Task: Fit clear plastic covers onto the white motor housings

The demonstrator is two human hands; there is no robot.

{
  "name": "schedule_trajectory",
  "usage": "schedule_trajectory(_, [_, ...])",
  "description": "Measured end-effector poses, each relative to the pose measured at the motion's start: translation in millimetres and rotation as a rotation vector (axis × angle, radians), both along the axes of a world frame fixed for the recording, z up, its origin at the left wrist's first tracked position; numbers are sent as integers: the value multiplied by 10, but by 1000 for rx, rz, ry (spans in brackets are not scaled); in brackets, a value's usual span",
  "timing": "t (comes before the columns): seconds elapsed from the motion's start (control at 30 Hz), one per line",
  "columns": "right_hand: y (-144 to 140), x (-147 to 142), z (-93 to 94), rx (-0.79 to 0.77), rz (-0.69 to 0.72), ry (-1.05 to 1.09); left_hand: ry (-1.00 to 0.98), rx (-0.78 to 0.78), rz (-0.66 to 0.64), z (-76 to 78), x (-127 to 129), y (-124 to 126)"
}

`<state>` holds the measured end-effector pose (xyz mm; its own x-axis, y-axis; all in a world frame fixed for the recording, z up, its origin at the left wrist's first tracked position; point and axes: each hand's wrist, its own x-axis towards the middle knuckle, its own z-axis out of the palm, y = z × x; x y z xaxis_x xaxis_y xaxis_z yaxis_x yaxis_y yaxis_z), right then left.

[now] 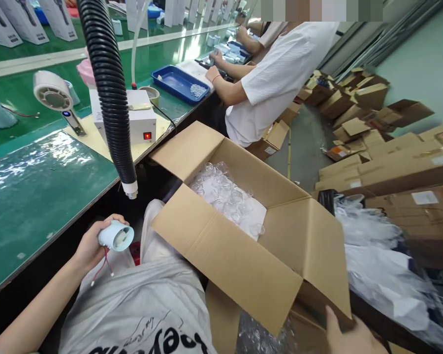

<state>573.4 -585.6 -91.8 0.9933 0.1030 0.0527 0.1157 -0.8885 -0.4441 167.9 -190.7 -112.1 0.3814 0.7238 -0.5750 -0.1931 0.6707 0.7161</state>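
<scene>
My left hand [92, 246] is closed around a light blue handheld-fan motor housing [115, 235], its round opening turned to the right. Thin red and dark wires with white plugs dangle beneath it. At the lower right, my right hand [349, 334] is at the near right corner of an open cardboard box [243, 260], thumb against its outer side and the other fingers partly hidden. Inside that box lie several clear plastic parts [229, 196] in a loose heap beside white sheets. The box stands tilted, its flaps spread, to the right of my lap.
A black ribbed hose [107, 88] hangs over the green bench [51, 187]. On it stand a white device [140, 123] with a lit red switch, an upright handheld fan [57, 98] and a blue tray [180, 83]. A co-worker [276, 83] sits beyond; cartons [387, 162] line the right.
</scene>
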Motion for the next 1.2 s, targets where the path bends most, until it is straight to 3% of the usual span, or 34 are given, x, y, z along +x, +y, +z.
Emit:
schedule_trajectory(0.1, [1144,319,-75,57,267,190,-105,22,-34,49,-42,21])
schedule_trajectory(0.23, [2761,649,-481,8,549,466,-85,-20,-27,111,-127,-53])
schedule_trajectory(0.3, [3327,605,-718,-65,619,542,-48,-39,-21,135,-187,-117])
schedule_trajectory(0.37, [3659,446,-909,-149,672,588,-35,-37,4,164,-254,-181])
schedule_trajectory(0.47, [3785,194,-1038,-225,760,588,-68,-21,156,232,-350,-259])
schedule_trajectory(0.57, [3706,156,-956,-205,865,534,-112,42,308,298,-406,-289])
schedule_trajectory(0.7, [3578,339,-661,-79,944,438,-44,138,228,261,-387,-266])
schedule_trajectory(0.8, [3351,206,-366,202,1069,368,6,159,110,153,-307,-254])
schedule_trajectory(0.9, [3045,-399,-55,418,1464,232,36,211,-17,69,-216,-270])
schedule_trajectory(0.97, [2929,-948,92,381,1791,107,67,252,-102,64,-181,-288])
schedule_trajectory(1.03, [2930,-1444,155,348,1973,-77,110,311,-182,109,-178,-305])
schedule_trajectory(1.13, [3084,-1889,129,209,2004,-252,173,431,-246,228,-214,-328])
schedule_trajectory(1.2, [3200,-1998,84,135,2009,-216,220,532,-268,291,-250,-348])
